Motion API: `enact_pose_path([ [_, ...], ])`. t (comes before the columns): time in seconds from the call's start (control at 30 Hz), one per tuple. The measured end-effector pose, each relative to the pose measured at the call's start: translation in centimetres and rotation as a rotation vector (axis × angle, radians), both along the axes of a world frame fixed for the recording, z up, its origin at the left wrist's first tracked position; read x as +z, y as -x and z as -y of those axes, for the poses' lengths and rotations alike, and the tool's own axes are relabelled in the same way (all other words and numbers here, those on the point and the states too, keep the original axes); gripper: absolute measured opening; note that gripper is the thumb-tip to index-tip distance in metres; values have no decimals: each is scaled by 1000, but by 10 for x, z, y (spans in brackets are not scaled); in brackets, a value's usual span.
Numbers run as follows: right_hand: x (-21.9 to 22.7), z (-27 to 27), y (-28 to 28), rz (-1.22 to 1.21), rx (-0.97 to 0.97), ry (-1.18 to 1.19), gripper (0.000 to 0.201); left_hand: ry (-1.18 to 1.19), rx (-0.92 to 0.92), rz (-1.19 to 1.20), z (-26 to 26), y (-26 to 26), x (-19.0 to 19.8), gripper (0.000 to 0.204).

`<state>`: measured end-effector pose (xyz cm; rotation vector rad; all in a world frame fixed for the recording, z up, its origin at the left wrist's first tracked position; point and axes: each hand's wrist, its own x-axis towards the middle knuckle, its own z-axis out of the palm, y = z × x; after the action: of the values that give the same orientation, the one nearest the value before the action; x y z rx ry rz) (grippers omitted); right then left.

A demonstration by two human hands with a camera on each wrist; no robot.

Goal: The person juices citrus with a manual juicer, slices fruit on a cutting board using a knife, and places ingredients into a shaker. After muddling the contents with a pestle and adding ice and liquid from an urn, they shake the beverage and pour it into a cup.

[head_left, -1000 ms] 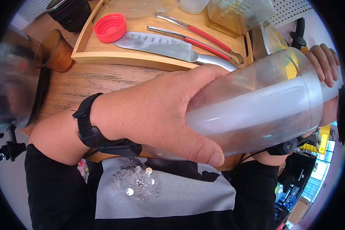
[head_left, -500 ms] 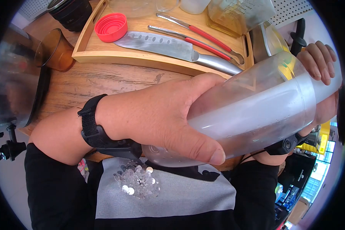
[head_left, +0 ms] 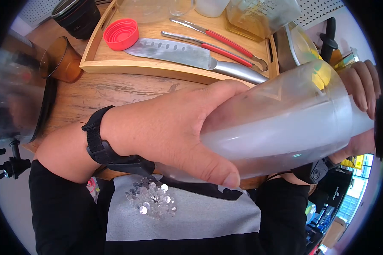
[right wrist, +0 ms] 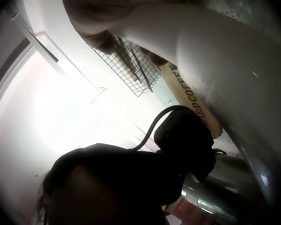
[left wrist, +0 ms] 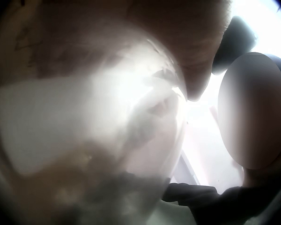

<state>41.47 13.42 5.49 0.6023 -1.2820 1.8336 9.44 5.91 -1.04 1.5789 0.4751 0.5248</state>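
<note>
In the head view my left hand [head_left: 170, 131] grips a large clear cylinder [head_left: 259, 157] from its left end, thumb along the near side. The cylinder lies tilted across in front of my body, its right end higher. Inside it runs a white cylinder [head_left: 281, 127] that sticks out past the clear rim on the right. My right hand [head_left: 361, 89] curls its fingers round that white end, partly cut off by the view's dark edge. In the left wrist view the clear wall [left wrist: 150, 117] fills much of the frame; the right wrist view shows the white cylinder [right wrist: 215, 61] close up under the fingers.
Behind the cylinder stands a wooden tray [head_left: 149, 70] with a knife [head_left: 170, 52], red-handled tongs [head_left: 227, 42], a red collapsible cup [head_left: 121, 35] and a jug of amber liquid [head_left: 259, 21]. An amber glass [head_left: 61, 59] and a black lens-shaped cup [head_left: 76, 19] stand left.
My right hand, with the white end, has dropped a little and shifted slightly right in the head view. The left hand keeps its grip on the clear cylinder, moving slightly left.
</note>
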Motion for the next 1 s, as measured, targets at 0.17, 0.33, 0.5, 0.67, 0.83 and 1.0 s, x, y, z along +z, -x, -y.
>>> enact_pose_path([
  [0.17, 1, 32, 30, -9, -422, -202, 67, -47, 29, 52, -2, -1, -3, 114],
  [0.33, 11, 9, 15, -15, -250, -121, 53, -115, 18, 16, -2, 0, 1, 113],
  [0.5, 66, 4, -3, 410, -114, -284, 61, -243, 47, 95, -2, -2, -7, 107],
  [0.67, 55, 31, 10, 328, -285, -206, 62, -253, 85, 112, 1, -3, -5, 100],
  [0.83, 44, 26, 14, 223, -245, -152, 60, -329, 120, 100, 2, -2, -5, 101],
  [1.0, 43, 27, 14, 155, -207, -149, 59, -319, 94, 68, 1, -2, -3, 101],
])
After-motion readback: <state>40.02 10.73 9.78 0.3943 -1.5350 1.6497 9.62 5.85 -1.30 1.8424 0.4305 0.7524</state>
